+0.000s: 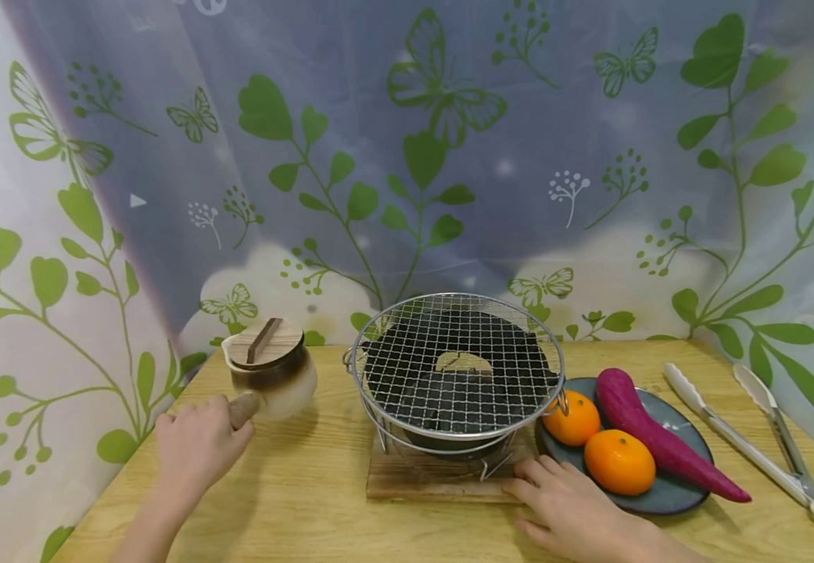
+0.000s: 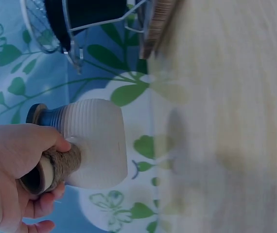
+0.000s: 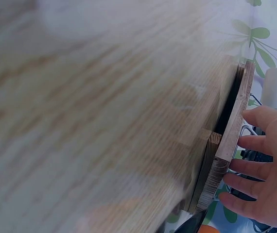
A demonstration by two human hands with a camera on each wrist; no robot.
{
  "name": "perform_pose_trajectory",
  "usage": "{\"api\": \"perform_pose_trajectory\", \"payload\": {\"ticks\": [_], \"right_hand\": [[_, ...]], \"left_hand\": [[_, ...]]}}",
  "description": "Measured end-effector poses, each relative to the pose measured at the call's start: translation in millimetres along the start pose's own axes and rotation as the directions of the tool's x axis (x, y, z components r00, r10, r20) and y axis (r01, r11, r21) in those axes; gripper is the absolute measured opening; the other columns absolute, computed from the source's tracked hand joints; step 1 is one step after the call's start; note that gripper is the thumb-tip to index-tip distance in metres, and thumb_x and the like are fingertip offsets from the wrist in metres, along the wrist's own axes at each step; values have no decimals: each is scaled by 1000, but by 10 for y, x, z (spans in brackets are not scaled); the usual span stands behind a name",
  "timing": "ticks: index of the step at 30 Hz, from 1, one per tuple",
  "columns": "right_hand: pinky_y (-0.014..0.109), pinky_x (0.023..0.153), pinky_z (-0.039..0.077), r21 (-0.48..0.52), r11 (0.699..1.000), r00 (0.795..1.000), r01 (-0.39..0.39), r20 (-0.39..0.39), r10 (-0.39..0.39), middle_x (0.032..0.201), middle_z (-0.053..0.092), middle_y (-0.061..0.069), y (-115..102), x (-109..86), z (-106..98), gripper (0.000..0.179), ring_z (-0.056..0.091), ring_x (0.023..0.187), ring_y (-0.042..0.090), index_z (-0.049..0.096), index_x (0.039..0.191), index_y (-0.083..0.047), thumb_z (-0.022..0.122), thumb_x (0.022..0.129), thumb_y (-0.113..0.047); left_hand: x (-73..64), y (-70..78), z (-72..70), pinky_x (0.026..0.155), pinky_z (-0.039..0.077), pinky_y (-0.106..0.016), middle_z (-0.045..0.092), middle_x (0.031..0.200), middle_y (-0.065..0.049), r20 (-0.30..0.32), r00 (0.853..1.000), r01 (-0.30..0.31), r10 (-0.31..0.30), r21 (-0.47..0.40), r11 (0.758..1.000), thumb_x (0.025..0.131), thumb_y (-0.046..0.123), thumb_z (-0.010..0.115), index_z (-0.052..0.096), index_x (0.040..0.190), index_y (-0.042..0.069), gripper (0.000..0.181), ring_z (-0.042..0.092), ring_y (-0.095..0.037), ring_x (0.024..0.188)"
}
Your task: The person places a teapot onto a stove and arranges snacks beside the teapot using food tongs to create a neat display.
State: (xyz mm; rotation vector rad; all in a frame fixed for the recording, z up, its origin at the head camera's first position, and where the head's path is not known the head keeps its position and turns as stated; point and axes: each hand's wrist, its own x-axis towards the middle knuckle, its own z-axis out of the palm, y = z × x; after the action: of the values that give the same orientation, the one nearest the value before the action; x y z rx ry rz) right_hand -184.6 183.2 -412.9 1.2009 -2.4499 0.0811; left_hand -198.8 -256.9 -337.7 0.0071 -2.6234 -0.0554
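Observation:
My left hand (image 1: 202,442) grips the rope-wrapped side handle (image 2: 66,162) of a small ceramic teapot (image 1: 280,387), brown above and cream below. A wooden lid (image 1: 255,344) with a dark bar sits on it. In the left wrist view the pot's base looks raised off the table, with a shadow on the wood. My right hand (image 1: 568,504), fingers spread and fairly straight, rests at the front right corner of a wooden board (image 3: 231,131). On that board stands a dark round stove (image 1: 421,391) topped by a wire grill rack (image 1: 459,426).
Right of the stove, a dark blue plate (image 1: 688,438) bears two oranges (image 1: 620,461) and a purple sweet potato (image 1: 660,438), whose tip overhangs the rim. Metal tongs (image 1: 751,453) lie spread at the far right. A patterned curtain (image 1: 350,258) hangs behind the wooden table (image 1: 308,508).

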Motion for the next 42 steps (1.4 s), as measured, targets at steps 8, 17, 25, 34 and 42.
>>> {"api": "perform_pose_trajectory", "payload": {"ticks": [8, 17, 25, 34, 42], "right_hand": [[38, 74, 45, 34, 999, 996, -29, 89, 26, 102, 55, 0, 10, 1, -35, 32, 52, 91, 18, 64, 108, -17, 65, 82, -34], [39, 76, 45, 32, 999, 995, -32, 91, 29, 103, 55, 0, 3, 0, -43, 32, 52, 92, 18, 64, 108, -17, 65, 81, -34], [38, 75, 45, 10, 1000, 999, -6, 35, 6, 101, 56, 0, -2, 4, -36, 32, 52, 90, 18, 64, 106, -17, 68, 79, -34], [39, 76, 45, 17, 1000, 1000, -13, 29, 13, 101, 55, 0, 1, 3, -18, 33, 52, 90, 18, 64, 106, -16, 69, 78, -33], [41, 75, 46, 49, 998, 995, -44, 92, 39, 103, 55, -1, 14, 4, -26, 33, 52, 92, 18, 63, 109, -17, 66, 81, -34]], "left_hand": [[128, 63, -241, 57, 34, -48, 46, 57, -7, 31, 999, -23, 23, -10, 1000, 77, 27, 59, 46, 63, 7, 27, 50, -31, 57], [271, 145, -496, 58, 32, -48, 45, 57, -6, 56, 998, -36, 37, -24, 999, 79, 29, 58, 45, 64, 9, 28, 48, -29, 58], [362, 204, -655, 61, 31, -51, 45, 57, -5, 48, 997, -54, 56, -38, 998, 79, 29, 55, 46, 64, 9, 27, 48, -30, 60], [451, 297, -761, 62, 31, -50, 44, 56, -5, 41, 997, -62, 64, -43, 997, 79, 27, 54, 43, 61, 11, 27, 46, -30, 58], [545, 398, -863, 59, 29, -45, 44, 55, -5, 29, 996, -84, 85, -19, 996, 79, 29, 53, 43, 61, 11, 28, 46, -28, 58]]}}
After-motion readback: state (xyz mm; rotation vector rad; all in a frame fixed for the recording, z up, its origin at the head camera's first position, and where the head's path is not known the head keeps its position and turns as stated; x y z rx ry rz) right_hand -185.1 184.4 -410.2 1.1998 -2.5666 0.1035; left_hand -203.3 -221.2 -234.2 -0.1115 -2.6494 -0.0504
